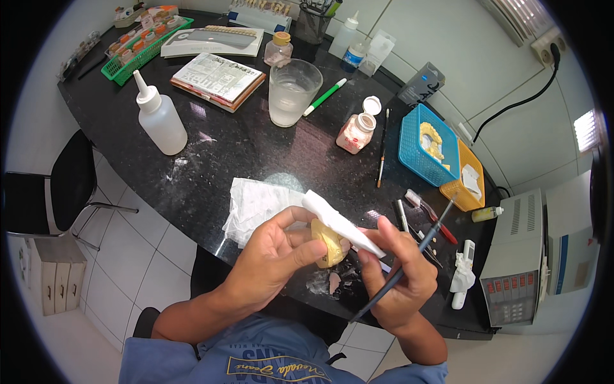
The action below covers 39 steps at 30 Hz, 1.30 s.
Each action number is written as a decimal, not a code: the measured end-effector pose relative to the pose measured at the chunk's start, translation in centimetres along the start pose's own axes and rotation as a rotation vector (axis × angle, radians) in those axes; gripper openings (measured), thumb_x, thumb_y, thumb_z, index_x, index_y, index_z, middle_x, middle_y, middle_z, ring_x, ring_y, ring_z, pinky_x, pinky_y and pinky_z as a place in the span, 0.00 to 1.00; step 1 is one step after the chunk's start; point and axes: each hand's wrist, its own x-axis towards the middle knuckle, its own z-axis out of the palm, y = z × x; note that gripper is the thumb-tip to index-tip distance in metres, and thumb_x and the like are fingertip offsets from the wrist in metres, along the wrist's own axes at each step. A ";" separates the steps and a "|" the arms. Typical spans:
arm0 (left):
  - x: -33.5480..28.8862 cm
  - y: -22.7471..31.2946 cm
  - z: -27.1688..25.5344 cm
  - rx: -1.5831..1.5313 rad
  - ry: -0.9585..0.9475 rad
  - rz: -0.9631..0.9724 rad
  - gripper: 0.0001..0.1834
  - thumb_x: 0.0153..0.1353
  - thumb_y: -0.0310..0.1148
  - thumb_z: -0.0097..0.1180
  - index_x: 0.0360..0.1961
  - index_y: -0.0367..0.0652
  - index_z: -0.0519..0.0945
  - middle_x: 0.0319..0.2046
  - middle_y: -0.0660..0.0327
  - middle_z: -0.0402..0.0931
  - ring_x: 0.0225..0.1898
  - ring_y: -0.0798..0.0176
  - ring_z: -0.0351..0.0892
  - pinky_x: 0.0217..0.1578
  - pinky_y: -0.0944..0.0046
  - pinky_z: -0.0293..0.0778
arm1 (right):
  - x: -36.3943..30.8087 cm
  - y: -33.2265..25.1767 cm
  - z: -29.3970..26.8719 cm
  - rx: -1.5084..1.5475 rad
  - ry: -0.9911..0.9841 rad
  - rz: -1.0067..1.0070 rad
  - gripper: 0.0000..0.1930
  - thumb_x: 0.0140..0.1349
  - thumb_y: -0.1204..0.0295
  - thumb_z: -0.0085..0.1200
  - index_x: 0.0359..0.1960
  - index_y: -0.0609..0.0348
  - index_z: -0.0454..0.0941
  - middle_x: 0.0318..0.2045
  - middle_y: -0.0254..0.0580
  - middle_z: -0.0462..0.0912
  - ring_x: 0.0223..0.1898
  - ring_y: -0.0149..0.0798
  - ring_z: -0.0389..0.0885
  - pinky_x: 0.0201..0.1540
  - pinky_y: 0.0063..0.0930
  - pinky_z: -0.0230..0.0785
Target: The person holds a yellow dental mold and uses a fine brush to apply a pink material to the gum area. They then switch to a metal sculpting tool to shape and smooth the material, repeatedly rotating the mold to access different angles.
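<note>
Above the front of the dark table, my left hand (265, 256) grips a yellow plaster dental cast (329, 248) between thumb and fingers. My right hand (404, 281) pinches a folded white tissue (342, 224) that lies against the cast's upper side. A slim dark brush-like tool (374, 299) also rests across the right hand's fingers, slanting up to the right. Part of the cast is hidden by the tissue and my left fingers. Under the hands, a crumpled white paper towel (259, 205) and a small pinkish piece (334, 282) lie on the table.
An open jar of pink powder (355, 133), a thin brush (383, 150), a glass of liquid (293, 96) and a squeeze bottle (162, 125) stand or lie farther off. To the right are a blue basket (419, 153), a red-handled toothbrush (441, 224) and a boxy device (511, 275).
</note>
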 end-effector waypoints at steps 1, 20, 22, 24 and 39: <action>0.0 0.0 0.0 -0.001 0.002 0.006 0.21 0.67 0.27 0.58 0.57 0.35 0.66 0.50 0.49 0.78 0.52 0.63 0.79 0.57 0.63 0.73 | 0.1 0.0 0.0 -0.061 -0.013 -0.092 0.25 0.50 0.87 0.64 0.53 0.68 0.78 0.37 0.49 0.87 0.34 0.39 0.85 0.38 0.26 0.77; -0.1 0.1 0.3 -0.027 0.030 0.001 0.20 0.67 0.28 0.58 0.55 0.34 0.66 0.47 0.52 0.80 0.49 0.65 0.80 0.54 0.64 0.73 | -0.3 -0.2 0.6 -0.518 -0.105 -0.474 0.14 0.54 0.76 0.64 0.43 0.60 0.85 0.40 0.42 0.87 0.43 0.38 0.84 0.39 0.25 0.76; -0.1 0.2 0.3 -0.022 0.031 -0.009 0.20 0.67 0.27 0.58 0.56 0.34 0.66 0.47 0.51 0.80 0.49 0.65 0.80 0.54 0.64 0.73 | -0.3 -0.4 0.5 -0.531 -0.109 -0.477 0.13 0.55 0.76 0.64 0.44 0.60 0.85 0.40 0.42 0.87 0.43 0.39 0.85 0.39 0.25 0.76; -0.1 0.3 0.2 -0.020 0.030 -0.019 0.20 0.67 0.27 0.57 0.56 0.34 0.66 0.47 0.51 0.80 0.49 0.65 0.80 0.54 0.64 0.74 | -0.3 -0.4 0.5 -0.539 -0.115 -0.482 0.13 0.55 0.76 0.64 0.44 0.61 0.85 0.41 0.43 0.86 0.43 0.39 0.85 0.39 0.26 0.77; -0.1 -0.2 0.3 0.012 0.034 0.045 0.27 0.62 0.28 0.63 0.58 0.36 0.64 0.49 0.48 0.78 0.56 0.58 0.77 0.60 0.59 0.70 | -0.1 1.4 0.4 -0.157 0.114 -0.047 0.11 0.50 0.82 0.60 0.37 0.63 0.82 0.40 0.54 0.86 0.32 0.42 0.87 0.36 0.28 0.78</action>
